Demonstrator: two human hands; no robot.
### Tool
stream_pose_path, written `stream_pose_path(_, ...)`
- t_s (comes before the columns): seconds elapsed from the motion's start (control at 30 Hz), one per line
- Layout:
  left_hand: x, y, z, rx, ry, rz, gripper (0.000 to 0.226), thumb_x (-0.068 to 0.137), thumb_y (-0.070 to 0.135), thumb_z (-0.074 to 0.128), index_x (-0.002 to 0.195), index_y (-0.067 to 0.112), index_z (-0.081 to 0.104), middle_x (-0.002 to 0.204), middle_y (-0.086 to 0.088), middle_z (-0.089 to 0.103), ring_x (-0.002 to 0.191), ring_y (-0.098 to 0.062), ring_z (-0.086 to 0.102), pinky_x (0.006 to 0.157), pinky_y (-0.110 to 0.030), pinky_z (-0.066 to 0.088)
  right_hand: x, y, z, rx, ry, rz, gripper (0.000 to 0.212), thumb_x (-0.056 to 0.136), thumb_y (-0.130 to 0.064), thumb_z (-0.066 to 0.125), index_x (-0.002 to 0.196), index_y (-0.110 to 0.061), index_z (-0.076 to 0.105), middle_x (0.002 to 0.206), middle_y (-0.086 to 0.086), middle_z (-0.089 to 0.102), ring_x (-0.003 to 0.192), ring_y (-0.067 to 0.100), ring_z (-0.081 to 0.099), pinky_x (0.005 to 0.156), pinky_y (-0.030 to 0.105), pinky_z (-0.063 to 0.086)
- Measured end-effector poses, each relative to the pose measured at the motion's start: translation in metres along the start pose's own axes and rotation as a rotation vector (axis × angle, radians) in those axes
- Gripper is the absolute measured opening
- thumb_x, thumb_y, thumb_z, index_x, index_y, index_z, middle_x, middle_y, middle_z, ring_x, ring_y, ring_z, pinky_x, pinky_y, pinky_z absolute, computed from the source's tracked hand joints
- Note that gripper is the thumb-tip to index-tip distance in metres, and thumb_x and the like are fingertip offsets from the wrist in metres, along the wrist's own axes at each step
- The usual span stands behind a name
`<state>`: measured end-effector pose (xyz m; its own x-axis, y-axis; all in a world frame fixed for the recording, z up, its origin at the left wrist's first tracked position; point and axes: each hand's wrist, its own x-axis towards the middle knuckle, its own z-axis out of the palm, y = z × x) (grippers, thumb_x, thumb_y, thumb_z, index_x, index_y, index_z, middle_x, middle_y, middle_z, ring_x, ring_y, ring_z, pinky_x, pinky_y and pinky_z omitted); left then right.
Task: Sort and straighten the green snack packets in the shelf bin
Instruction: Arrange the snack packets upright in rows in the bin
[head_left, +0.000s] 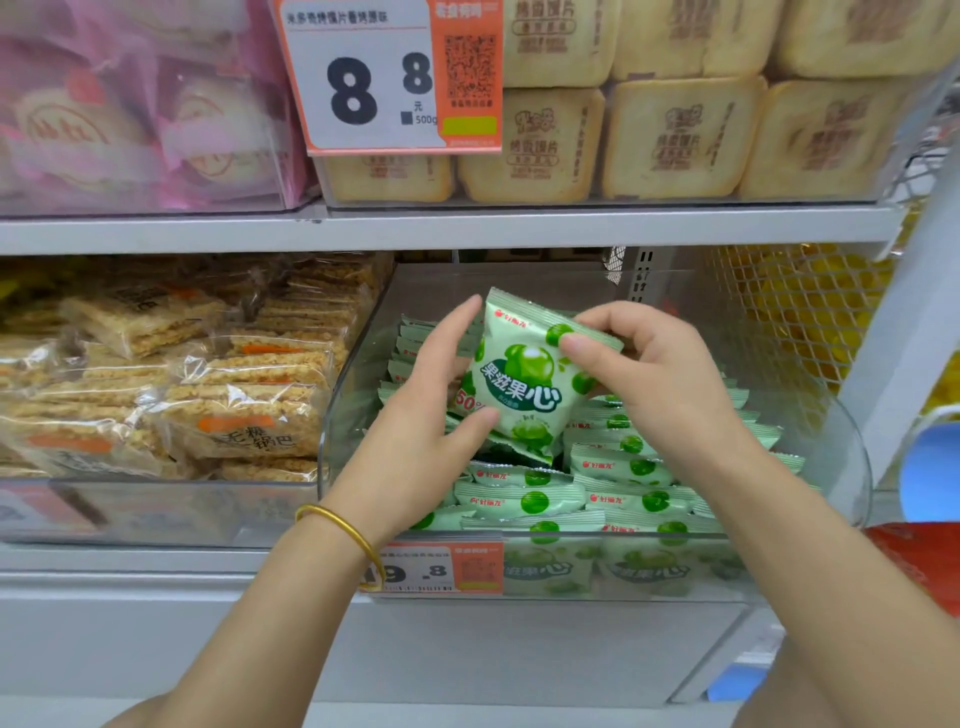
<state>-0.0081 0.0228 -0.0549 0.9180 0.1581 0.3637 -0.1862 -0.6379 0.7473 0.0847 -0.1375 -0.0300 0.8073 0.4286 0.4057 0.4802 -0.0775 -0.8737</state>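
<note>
A green snack packet (524, 374) is held up, tilted, above the clear shelf bin (852, 457). My left hand (426, 410) grips its left and lower edge between thumb and fingers. My right hand (660, 384) pinches its upper right corner. Below them, several more green packets (613, 493) lie stacked on edge in rows inside the bin, and some behind my left hand (410, 338) stand upright at the back left.
A bin of clear-wrapped rice crackers (208, 395) stands to the left. An orange price tag (457, 569) hangs on the bin's front. The upper shelf (467, 228) carries beige bread-like packs and a large price sign. A yellow mesh-covered bin (800, 312) is at right.
</note>
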Motion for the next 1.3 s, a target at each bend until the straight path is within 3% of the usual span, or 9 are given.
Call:
stream_pose_path(0.13,0.000,0.008,0.001,-0.044,0.086,0.072,0.078,0.090,0.006,0.059,0.135,0.054,0.017,0.115,0.016,0.053,0.106,-0.002,0.055,0.087,-0.011,0.045,0.002,0.005,0.001,0.109,0.035,0.003,0.013,0.088,-0.016,0.063,0.091,-0.029,0.065,0.093,-0.003,0.068,0.081,0.009,0.064,0.068,0.028,0.054)
stream_pose_path(0.27,-0.002,0.012,0.000,-0.184,0.139,0.006,0.077,0.089,0.003,0.058,0.130,0.056,0.020,0.103,0.002,0.062,0.091,-0.013,0.067,0.084,-0.030,0.054,-0.005,0.006,-0.001,0.213,-0.058,-0.019,0.039,0.092,-0.021,0.057,0.125,-0.041,0.051,0.121,-0.009,0.059,0.103,0.003,0.062,0.076,0.027,0.057)
stream_pose_path(0.37,-0.001,0.014,-0.001,-0.346,0.135,-0.048,0.071,0.090,0.000,0.056,0.127,0.053,0.026,0.105,-0.007,0.065,0.085,-0.016,0.070,0.077,-0.029,0.057,-0.010,0.005,0.000,0.246,-0.151,-0.040,0.038,0.088,-0.027,0.055,0.125,-0.038,0.055,0.120,-0.022,0.060,0.101,-0.001,0.062,0.076,0.025,0.056)
stream_pose_path(0.47,-0.002,0.016,-0.001,-0.464,0.084,-0.058,0.060,0.091,0.001,0.053,0.128,0.044,0.035,0.107,-0.007,0.064,0.087,-0.017,0.070,0.072,-0.027,0.057,-0.011,0.007,0.002,0.260,-0.151,-0.025,0.035,0.091,-0.024,0.053,0.124,-0.033,0.058,0.120,-0.012,0.063,0.091,0.000,0.064,0.066,0.017,0.051)
stream_pose_path(0.53,-0.003,0.016,-0.001,-0.472,0.028,-0.047,0.056,0.090,0.001,0.054,0.129,0.039,0.039,0.113,-0.006,0.061,0.090,-0.015,0.068,0.072,-0.025,0.055,-0.011,0.006,0.002,0.302,-0.121,0.012,0.032,0.094,-0.018,0.051,0.123,-0.029,0.059,0.115,-0.006,0.066,0.080,0.003,0.065,0.057,0.021,0.052)
stream_pose_path(0.8,-0.009,0.015,-0.006,-0.379,-0.081,-0.023,0.072,0.075,0.010,0.065,0.129,0.049,0.038,0.128,0.003,0.049,0.107,-0.011,0.063,0.095,-0.043,0.050,-0.013,0.006,0.005,0.335,-0.081,0.043,0.029,0.099,-0.015,0.044,0.117,-0.030,0.061,0.104,-0.005,0.071,0.087,0.017,0.068,0.068,0.042,0.055)
stream_pose_path(1.07,-0.010,0.020,-0.005,-0.391,-0.080,-0.016,0.074,0.072,0.009,0.066,0.129,0.049,0.038,0.130,-0.004,0.045,0.103,-0.014,0.065,0.094,-0.051,0.049,-0.013,0.006,0.008,0.389,-0.045,0.027,0.029,0.097,-0.008,0.046,0.109,-0.026,0.064,0.095,-0.002,0.071,0.075,0.013,0.065,0.055,0.026,0.051)
stream_pose_path(1.2,-0.011,0.016,-0.001,-0.339,-0.073,-0.005,0.072,0.075,0.011,0.068,0.129,0.048,0.037,0.125,0.005,0.050,0.104,-0.008,0.063,0.091,-0.034,0.052,-0.014,0.006,0.008,0.403,-0.041,0.011,0.030,0.096,-0.003,0.046,0.110,-0.023,0.064,0.103,0.001,0.069,0.078,0.007,0.067,0.056,0.017,0.050)
stream_pose_path(1.3,-0.010,0.012,0.000,-0.026,0.093,0.045,0.062,0.079,0.020,0.071,0.126,0.046,0.041,0.119,0.018,0.042,0.106,0.001,0.050,0.090,-0.014,0.041,-0.014,0.007,0.007,0.344,-0.018,-0.011,0.034,0.096,-0.003,0.048,0.115,-0.028,0.061,0.114,0.002,0.064,0.090,0.010,0.066,0.061,0.017,0.051)
